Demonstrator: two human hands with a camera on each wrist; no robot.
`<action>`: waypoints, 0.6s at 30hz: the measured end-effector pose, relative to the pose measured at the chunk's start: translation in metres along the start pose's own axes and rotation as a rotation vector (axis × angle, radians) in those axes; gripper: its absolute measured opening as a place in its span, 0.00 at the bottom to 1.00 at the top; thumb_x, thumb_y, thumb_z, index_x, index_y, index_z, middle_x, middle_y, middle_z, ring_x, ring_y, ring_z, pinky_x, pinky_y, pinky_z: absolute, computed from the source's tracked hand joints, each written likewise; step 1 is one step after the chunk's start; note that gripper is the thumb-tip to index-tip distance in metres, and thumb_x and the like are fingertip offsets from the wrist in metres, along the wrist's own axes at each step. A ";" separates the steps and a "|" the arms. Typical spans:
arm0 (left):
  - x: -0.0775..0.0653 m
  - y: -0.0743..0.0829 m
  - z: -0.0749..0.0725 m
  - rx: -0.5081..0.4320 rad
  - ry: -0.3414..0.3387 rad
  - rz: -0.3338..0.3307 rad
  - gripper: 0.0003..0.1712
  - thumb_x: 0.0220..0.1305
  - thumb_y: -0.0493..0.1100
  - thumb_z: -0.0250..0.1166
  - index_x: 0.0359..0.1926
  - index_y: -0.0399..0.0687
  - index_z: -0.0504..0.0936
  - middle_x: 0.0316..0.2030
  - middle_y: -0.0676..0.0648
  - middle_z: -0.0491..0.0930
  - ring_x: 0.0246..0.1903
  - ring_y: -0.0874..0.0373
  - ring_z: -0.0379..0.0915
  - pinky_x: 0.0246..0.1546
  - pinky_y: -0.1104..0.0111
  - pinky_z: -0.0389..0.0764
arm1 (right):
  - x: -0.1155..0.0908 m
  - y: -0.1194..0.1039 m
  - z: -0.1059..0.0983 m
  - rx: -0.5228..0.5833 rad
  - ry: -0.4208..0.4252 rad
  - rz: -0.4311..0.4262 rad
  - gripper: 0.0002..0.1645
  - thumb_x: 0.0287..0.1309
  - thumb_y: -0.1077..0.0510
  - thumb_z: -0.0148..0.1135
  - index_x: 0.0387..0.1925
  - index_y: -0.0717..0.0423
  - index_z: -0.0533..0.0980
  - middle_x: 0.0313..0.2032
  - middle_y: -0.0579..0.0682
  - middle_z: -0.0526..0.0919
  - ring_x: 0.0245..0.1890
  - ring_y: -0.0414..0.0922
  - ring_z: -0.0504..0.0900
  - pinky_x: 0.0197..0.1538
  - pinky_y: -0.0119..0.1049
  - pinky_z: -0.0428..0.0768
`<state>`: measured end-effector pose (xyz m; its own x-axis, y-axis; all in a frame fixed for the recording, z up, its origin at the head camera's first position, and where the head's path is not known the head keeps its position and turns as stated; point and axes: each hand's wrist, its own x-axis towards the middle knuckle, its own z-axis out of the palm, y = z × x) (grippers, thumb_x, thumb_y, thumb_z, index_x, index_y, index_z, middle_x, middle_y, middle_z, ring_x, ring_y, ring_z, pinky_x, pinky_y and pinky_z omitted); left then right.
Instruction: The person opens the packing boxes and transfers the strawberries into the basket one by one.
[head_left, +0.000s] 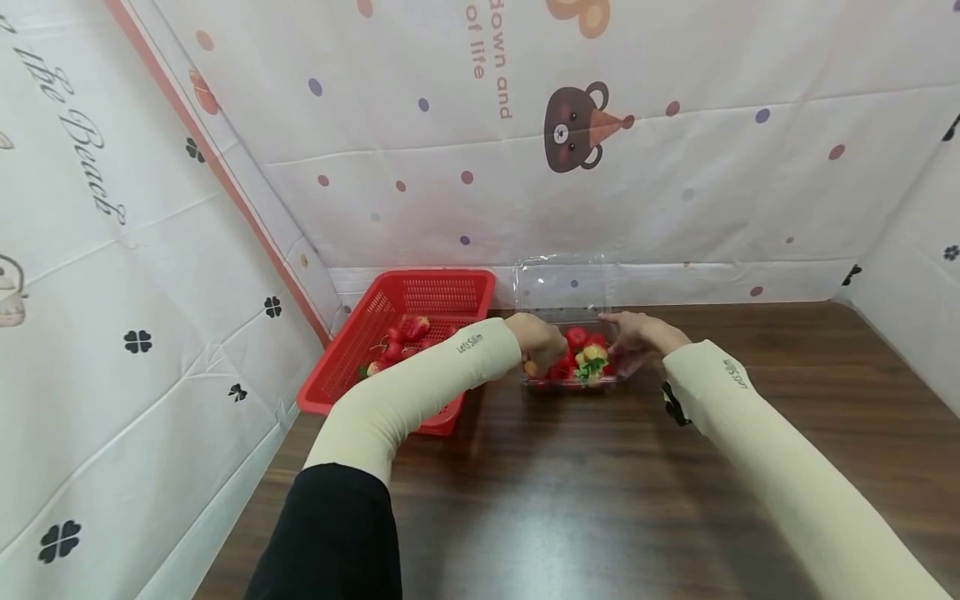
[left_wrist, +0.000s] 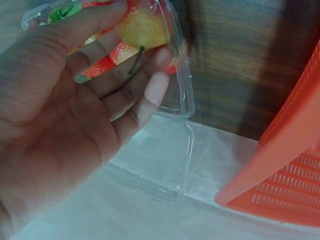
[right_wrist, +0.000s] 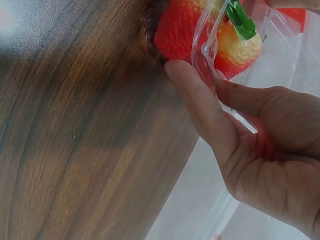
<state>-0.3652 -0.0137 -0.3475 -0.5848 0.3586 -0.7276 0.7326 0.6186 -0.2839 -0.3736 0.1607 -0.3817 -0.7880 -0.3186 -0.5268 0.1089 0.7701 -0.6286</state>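
A clear plastic clamshell box (head_left: pixel 570 386) holds strawberries (head_left: pixel 576 337), some red and one pale yellow near green leaves. My left hand (head_left: pixel 542 342) reaches down into its left side. In the left wrist view, the thumb and bent fingertips lie around a yellowish fruit (left_wrist: pixel 142 29) with a thin green stem close by; I cannot tell whether they grip it. My right hand (right_wrist: pixel 265 135) pinches the box's right wall between thumb and fingers, with a red strawberry (right_wrist: pixel 176 32) just inside. The box's lid (head_left: pixel 562 287) stands raised at the back.
A red perforated basket (head_left: pixel 330 387) with several red fruits (head_left: pixel 397 346) stands left of the box, partly behind my left sleeve. The brown wood-grain table (head_left: pixel 570 500) meets a printed white sheet (head_left: pixel 450 208) at the back and sides.
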 end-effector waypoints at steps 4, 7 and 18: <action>-0.003 -0.001 -0.002 0.002 0.013 -0.022 0.06 0.53 0.37 0.58 0.24 0.53 0.72 0.29 0.51 0.68 0.20 0.62 0.59 0.18 0.71 0.63 | 0.006 -0.001 0.001 -0.097 0.049 0.006 0.45 0.63 0.69 0.53 0.74 0.54 0.41 0.57 0.82 0.61 0.24 0.49 0.85 0.33 0.43 0.84; -0.007 -0.003 -0.005 0.009 0.016 -0.011 0.08 0.50 0.36 0.57 0.20 0.53 0.71 0.24 0.52 0.67 0.18 0.61 0.59 0.17 0.71 0.62 | 0.010 -0.001 0.000 -0.185 0.094 0.014 0.46 0.60 0.68 0.56 0.73 0.53 0.45 0.62 0.85 0.50 0.22 0.47 0.85 0.30 0.40 0.84; -0.036 -0.012 -0.013 -0.108 0.121 0.028 0.05 0.55 0.39 0.55 0.24 0.53 0.72 0.24 0.52 0.68 0.21 0.62 0.62 0.21 0.73 0.67 | 0.000 -0.002 0.004 -0.123 0.130 0.005 0.45 0.61 0.70 0.54 0.73 0.54 0.44 0.62 0.84 0.48 0.21 0.46 0.83 0.33 0.43 0.84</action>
<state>-0.3575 -0.0245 -0.3101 -0.6070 0.4541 -0.6521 0.7113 0.6765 -0.1910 -0.3714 0.1575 -0.3827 -0.8603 -0.2469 -0.4461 0.0438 0.8359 -0.5471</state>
